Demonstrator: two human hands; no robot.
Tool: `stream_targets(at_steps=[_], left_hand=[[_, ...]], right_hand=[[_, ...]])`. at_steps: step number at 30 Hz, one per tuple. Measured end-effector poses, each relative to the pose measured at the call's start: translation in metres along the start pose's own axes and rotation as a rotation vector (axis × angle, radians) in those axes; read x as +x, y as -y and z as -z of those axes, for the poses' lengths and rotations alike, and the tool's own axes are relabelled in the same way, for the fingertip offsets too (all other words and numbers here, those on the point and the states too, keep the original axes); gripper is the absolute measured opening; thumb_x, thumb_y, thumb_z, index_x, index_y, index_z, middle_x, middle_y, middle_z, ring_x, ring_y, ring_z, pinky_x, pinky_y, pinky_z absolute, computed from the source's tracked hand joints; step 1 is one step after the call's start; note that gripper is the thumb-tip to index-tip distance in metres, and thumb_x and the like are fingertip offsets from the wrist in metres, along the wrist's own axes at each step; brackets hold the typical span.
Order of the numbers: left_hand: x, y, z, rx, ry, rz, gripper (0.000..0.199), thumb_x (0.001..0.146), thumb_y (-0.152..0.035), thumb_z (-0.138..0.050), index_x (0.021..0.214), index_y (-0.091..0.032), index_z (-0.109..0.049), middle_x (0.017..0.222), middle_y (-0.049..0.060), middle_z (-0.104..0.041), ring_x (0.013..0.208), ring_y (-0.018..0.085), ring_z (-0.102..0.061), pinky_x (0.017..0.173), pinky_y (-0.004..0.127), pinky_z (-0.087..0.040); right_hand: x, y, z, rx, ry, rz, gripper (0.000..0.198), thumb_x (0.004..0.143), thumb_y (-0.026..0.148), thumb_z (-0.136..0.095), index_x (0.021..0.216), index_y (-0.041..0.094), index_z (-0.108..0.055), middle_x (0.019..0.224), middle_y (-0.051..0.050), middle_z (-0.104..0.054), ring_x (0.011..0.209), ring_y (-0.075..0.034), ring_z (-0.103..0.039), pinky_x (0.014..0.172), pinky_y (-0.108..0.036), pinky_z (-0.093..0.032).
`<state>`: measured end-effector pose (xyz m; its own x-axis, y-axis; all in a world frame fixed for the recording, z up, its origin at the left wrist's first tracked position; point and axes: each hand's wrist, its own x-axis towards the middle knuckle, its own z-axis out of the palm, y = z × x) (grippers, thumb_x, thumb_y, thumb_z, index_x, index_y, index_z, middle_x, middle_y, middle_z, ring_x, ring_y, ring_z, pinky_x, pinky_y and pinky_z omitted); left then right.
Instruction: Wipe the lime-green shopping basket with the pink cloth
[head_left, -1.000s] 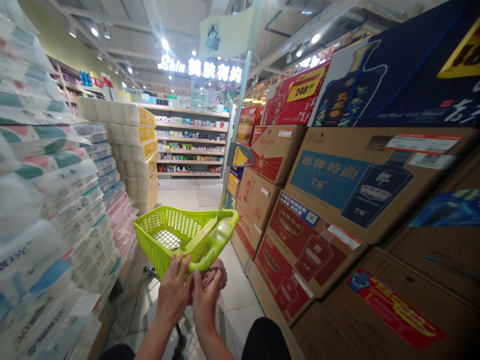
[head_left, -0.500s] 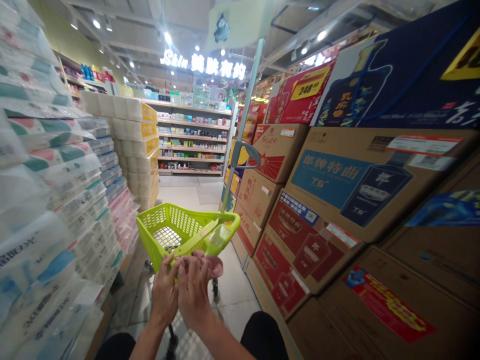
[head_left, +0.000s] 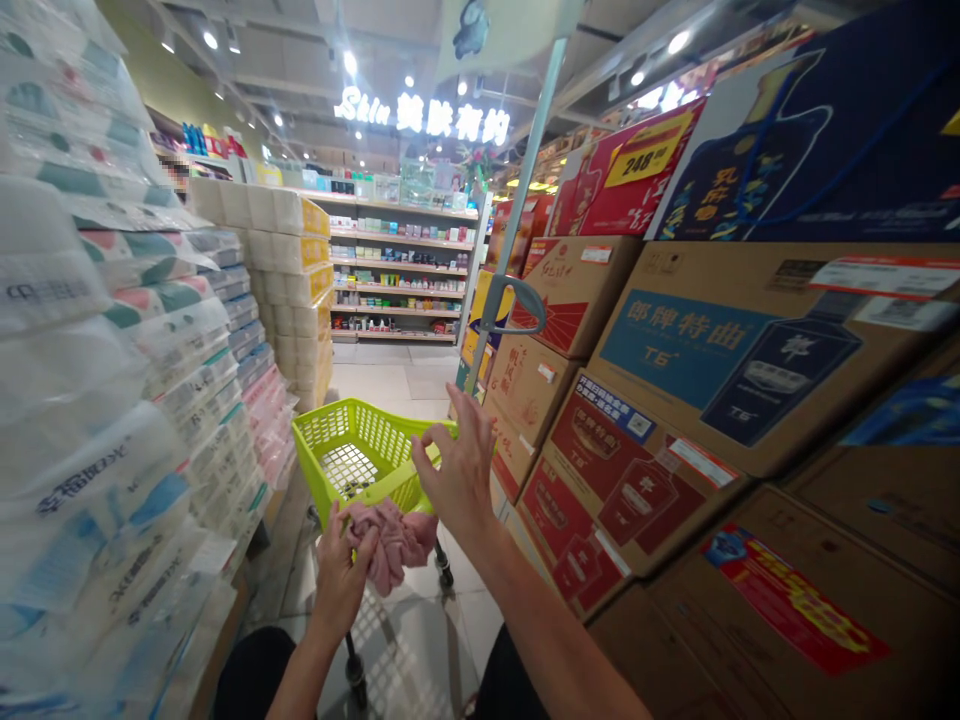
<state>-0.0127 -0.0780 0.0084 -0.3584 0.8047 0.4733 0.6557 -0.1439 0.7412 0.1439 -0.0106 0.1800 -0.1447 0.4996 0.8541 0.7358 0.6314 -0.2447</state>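
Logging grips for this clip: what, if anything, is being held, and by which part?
The left hand holds a crumpled pink cloth by its left side, thumb in front. The right hand appears to hold nothing.

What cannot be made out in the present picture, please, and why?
Head view:
Right end of the lime green plastic lattice basket: partly behind the right hand.
Some of the left hand: behind the crumpled pink cloth.
Top of the pale flat sign: cut off by the upper edge.
Rest of the navy cardboard box: cut off by the right edge.
Labels on multicoloured shelf products: too small.
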Motion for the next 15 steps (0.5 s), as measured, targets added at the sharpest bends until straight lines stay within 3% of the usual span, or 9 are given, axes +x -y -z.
stream_targets(at_steps=[3, 7, 10, 15], left_hand=[[-0.008, -0.027, 0.003, 0.064, -0.060, -0.105, 0.036, 0.093, -0.042, -0.042, 0.118, -0.022, -0.057, 0.130, 0.010, -0.056, 0.138, 0.028, -0.035, 0.114, 0.054, -0.027], [-0.017, -0.059, 0.003, 0.106, 0.070, -0.265, 0.032, 0.092, -0.035, -0.044, 0.118, -0.025, -0.059, 0.131, 0.007, -0.056, 0.135, 0.027, -0.039, 0.113, 0.054, -0.026], [-0.021, -0.069, -0.001, 0.133, 0.184, -0.269, 0.037, 0.091, -0.035, -0.048, 0.125, -0.026, -0.056, 0.131, 0.007, -0.055, 0.133, 0.027, -0.039, 0.114, 0.056, -0.021], [-0.023, -0.069, -0.002, 0.159, 0.265, -0.259, 0.039, 0.091, -0.037, -0.047, 0.129, -0.028, -0.053, 0.134, 0.006, -0.053, 0.130, 0.024, -0.041, 0.115, 0.055, -0.017]], right_hand=[[0.016, 0.001, 0.010, -0.073, -0.048, 0.082, 0.019, 0.086, 0.017, -0.054, 0.067, 0.019, -0.059, 0.153, -0.005, -0.036, 0.146, -0.030, -0.019, 0.112, -0.053, -0.025], [0.020, 0.007, 0.019, -0.145, -0.023, 0.172, 0.017, 0.085, 0.017, -0.053, 0.069, 0.020, -0.059, 0.155, -0.001, -0.034, 0.150, -0.030, -0.004, 0.116, -0.059, -0.010], [0.010, 0.013, 0.025, -0.153, 0.006, 0.204, 0.014, 0.084, 0.016, -0.054, 0.073, 0.021, -0.061, 0.154, 0.001, -0.035, 0.150, -0.028, 0.000, 0.118, -0.059, -0.003], [-0.010, 0.012, 0.026, -0.108, 0.017, 0.243, 0.016, 0.084, 0.016, -0.054, 0.070, 0.021, -0.061, 0.154, 0.000, -0.035, 0.150, -0.025, -0.003, 0.120, -0.054, -0.006]])
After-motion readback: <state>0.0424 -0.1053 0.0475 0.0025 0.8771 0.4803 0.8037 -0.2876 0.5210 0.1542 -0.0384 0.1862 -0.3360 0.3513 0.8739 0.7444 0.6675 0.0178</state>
